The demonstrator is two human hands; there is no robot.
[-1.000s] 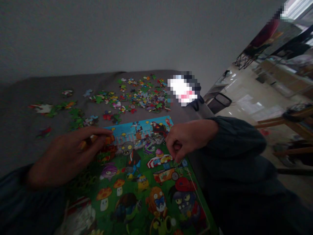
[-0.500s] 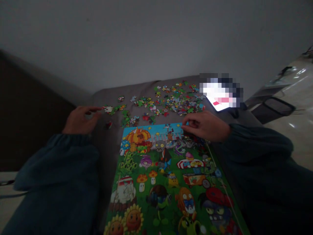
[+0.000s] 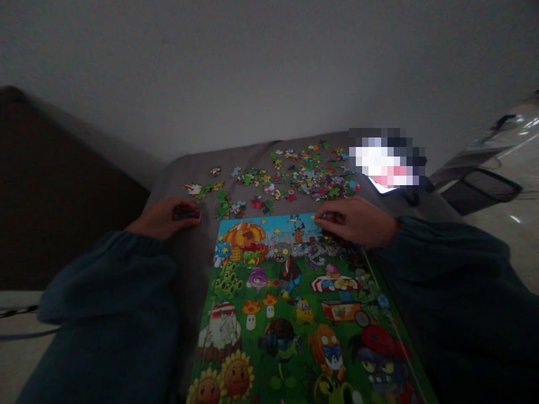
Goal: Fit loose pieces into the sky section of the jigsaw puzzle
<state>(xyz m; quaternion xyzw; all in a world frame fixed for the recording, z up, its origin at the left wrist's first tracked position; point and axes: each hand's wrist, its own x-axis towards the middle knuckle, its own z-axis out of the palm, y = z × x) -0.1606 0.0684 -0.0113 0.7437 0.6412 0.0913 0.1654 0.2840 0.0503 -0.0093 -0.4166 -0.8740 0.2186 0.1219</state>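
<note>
My left hand (image 3: 168, 217) is at the left side of the grey cloth surface, thumb and fingers closed around a small dark and red puzzle piece (image 3: 197, 214). My right hand (image 3: 353, 220) lies over the top right part of the picture board (image 3: 290, 308), its fingertips pinched together at the board's upper edge. Whatever those fingertips may hold is hidden. Cartoon plants and zombies on green cover the board. Beyond its top edge lie many loose puzzle pieces (image 3: 311, 174), and a linked cluster of pieces (image 3: 204, 189) sits just past my left hand.
At the back right a lit phone screen (image 3: 385, 179) glows, partly blurred out. A pale wall (image 3: 252, 73) rises behind the grey cloth surface (image 3: 177, 168). A dark panel (image 3: 63, 196) stands at the left, and a dark-framed object (image 3: 488, 188) is at the right.
My left hand has come down and inward and closed on the dark and red piece that lay on the cloth. The right hand stays pinched at the board's edge. The view has shifted slightly.
</note>
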